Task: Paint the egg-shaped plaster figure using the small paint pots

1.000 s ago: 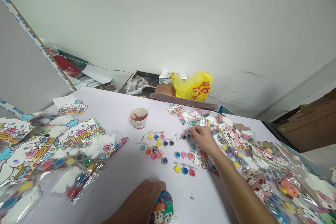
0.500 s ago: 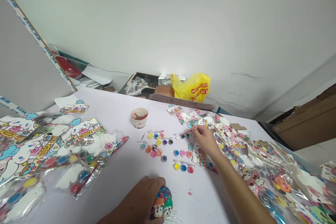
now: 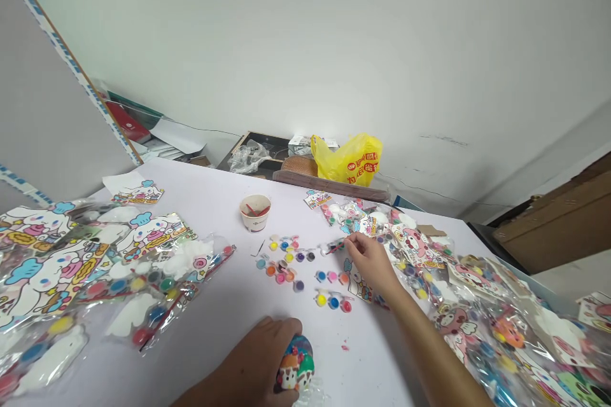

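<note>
My left hand is closed around a small painted figurine at the bottom centre. It shows blue, green, orange and white paint, and clear plastic lies just below it. Further out, my right hand pinches a thin red paintbrush. The brush slants down to the left, its tip at a white paint pot in a short strip of pots. Other small paint pots in several colours lie between the hands, with a strip of yellow, blue and red pots nearest the figurine.
A paper cup with red-handled brushes inside stands behind the pots. Bagged painting kits cover the left of the white table, and more kits cover the right. A yellow plastic bag sits beyond the back edge.
My right hand has shifted slightly left and down with the brush, lowering the tip to the white pot. My left hand still holds the figurine in about the same place.
</note>
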### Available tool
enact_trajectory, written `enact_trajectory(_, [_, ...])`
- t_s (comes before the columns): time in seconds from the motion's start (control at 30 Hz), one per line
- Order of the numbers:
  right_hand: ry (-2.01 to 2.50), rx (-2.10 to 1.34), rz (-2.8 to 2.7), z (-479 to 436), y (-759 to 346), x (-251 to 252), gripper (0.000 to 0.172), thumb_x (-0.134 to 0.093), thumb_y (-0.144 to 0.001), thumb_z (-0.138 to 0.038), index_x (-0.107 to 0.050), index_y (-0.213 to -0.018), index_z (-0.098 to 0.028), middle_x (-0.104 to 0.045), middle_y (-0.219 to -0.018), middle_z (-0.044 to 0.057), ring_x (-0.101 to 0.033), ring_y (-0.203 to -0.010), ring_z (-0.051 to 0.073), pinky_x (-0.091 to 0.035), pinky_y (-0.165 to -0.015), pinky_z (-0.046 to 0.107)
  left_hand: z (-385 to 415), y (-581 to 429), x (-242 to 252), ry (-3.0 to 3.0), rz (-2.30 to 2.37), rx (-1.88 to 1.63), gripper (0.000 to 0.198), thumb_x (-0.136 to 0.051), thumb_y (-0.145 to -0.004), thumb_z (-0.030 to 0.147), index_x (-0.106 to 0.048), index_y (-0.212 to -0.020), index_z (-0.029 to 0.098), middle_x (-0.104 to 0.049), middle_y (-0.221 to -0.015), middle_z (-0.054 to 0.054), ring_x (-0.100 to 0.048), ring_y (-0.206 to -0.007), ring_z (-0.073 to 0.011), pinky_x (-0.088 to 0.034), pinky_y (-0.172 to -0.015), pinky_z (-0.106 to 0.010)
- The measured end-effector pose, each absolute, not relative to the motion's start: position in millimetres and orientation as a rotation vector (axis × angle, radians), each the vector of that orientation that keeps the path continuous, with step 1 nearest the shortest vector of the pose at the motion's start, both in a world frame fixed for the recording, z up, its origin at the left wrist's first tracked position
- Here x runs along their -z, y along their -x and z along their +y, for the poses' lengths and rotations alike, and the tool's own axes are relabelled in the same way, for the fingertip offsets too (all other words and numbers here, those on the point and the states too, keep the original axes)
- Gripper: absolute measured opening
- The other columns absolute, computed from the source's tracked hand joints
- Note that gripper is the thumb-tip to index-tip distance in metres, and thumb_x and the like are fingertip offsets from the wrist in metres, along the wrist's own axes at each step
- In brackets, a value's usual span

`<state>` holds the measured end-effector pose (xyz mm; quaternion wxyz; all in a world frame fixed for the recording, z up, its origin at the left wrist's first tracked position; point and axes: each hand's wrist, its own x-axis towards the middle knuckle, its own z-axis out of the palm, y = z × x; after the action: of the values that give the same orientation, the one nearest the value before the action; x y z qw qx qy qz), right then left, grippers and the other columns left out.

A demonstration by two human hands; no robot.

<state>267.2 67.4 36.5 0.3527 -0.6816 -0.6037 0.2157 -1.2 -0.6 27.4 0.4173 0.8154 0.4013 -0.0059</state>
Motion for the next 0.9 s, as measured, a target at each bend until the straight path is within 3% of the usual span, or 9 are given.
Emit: enact_trajectory(0.9, [1.748,-0.538,-1.535,54,-270,-37,0.025,-0.052,-0.089,-0.042,-0.062,-0.081,-0.021,-0.055,-0.06,-0.001,-0.048,-0.055,0.018,-0.033,-0.051,0.027,-1,2,-21,-2.086,1.006,-0.029,0.061,-0.065,-0.065,0.021,-0.051,-0.124,0.023,-0.06,-0.116,-0.008,-0.055,-0.105,-0.0302,-0.042,-0.098,-0.04])
